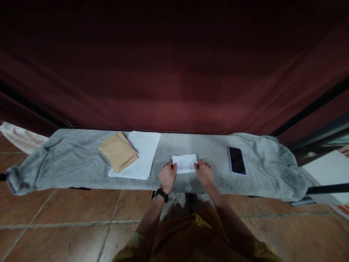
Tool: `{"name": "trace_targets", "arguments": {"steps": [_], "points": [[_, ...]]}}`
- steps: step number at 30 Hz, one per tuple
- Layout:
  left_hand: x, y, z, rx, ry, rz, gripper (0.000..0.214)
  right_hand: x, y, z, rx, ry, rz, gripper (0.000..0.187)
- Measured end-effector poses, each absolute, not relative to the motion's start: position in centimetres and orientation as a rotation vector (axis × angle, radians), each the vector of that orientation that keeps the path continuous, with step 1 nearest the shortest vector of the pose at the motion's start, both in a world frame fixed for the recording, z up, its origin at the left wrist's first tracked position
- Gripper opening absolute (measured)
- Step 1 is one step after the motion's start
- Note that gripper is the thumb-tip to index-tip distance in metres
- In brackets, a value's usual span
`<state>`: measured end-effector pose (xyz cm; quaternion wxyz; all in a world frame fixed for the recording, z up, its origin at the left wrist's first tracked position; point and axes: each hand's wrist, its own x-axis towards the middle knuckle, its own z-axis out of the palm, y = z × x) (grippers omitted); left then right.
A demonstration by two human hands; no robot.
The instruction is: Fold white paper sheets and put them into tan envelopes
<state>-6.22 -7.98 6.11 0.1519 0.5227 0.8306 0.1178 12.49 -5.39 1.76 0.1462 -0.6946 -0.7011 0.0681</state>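
A small folded white paper (184,162) lies on the grey cloth-covered bench (68,160) in front of me. My left hand (167,175), with a black watch on its wrist, pinches the paper's left edge, fingers curled. My right hand (203,171) grips the paper's right edge in the same way. Both hands rest on the cloth.
Left of the hands a stack of brown envelopes (118,151) lies partly over a pile of white sheets (141,154). A black phone (236,160) lies face up to the right. A dark red curtain (174,80) hangs behind the bench. Tiled floor (68,222) lies below.
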Motion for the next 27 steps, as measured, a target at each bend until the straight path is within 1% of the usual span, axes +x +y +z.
{"name": "trace_targets", "arguments": {"steps": [8, 14, 19, 23, 27], "points": [[-6.0, -7.6, 6.2, 1.497, 2.413, 0.251, 0.035, 12.2, -5.2, 1.9, -2.007, -2.044, 0.177, 0.024], [-5.7, -7.7, 5.2, 1.575, 2.484, 0.212, 0.037, 11.9, -5.3, 1.8, -2.012, -2.094, 0.015, 0.031], [-5.5, -7.8, 4.5, 1.666, 2.506, 0.199, 0.038, 12.0, -5.1, 1.3, -1.822, -2.19, -0.06, 0.035], [-5.5, -7.8, 4.1, 1.723, 2.5, 0.203, 0.037, 12.4, -4.7, 0.8, -1.614, -2.358, -0.016, 0.047], [-5.4, -7.9, 3.9, 1.78, 2.528, 0.261, 0.035, 12.7, -4.4, 0.5, -1.606, -2.404, 0.05, 0.053]]}}
